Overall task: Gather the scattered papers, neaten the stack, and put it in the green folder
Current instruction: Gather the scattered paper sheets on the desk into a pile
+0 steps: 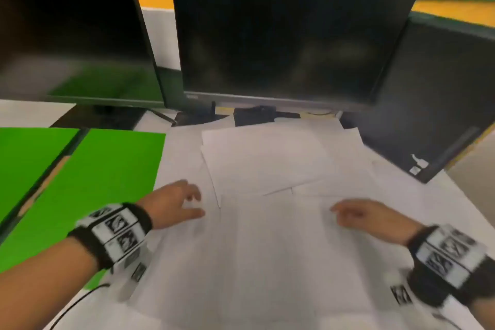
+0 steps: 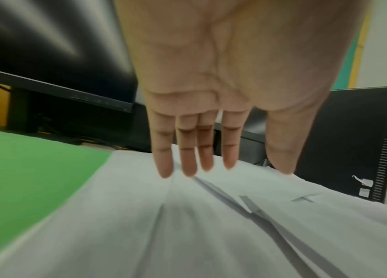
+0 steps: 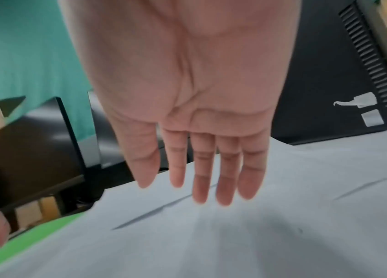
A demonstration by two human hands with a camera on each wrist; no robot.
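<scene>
Head view, flat white papers (image 1: 263, 158), hands (image 1: 174, 202) open, glossy green folder (image 1: 107, 166)

The whole head view is smeared by motion, so the edges of the overlapping papers (image 1: 267, 163) blur into one another and their count cannot be told. The green folder (image 1: 107, 169) runs off the left edge, and part of it lies hidden under the left forearm. Whether the fingers (image 1: 192, 193) of the left hand (image 1: 174, 203) touch a sheet cannot be told there; in the left wrist view their tips seem to meet the paper. The right hand (image 3: 187, 94) is cut off by the top edge in its wrist view.
</scene>
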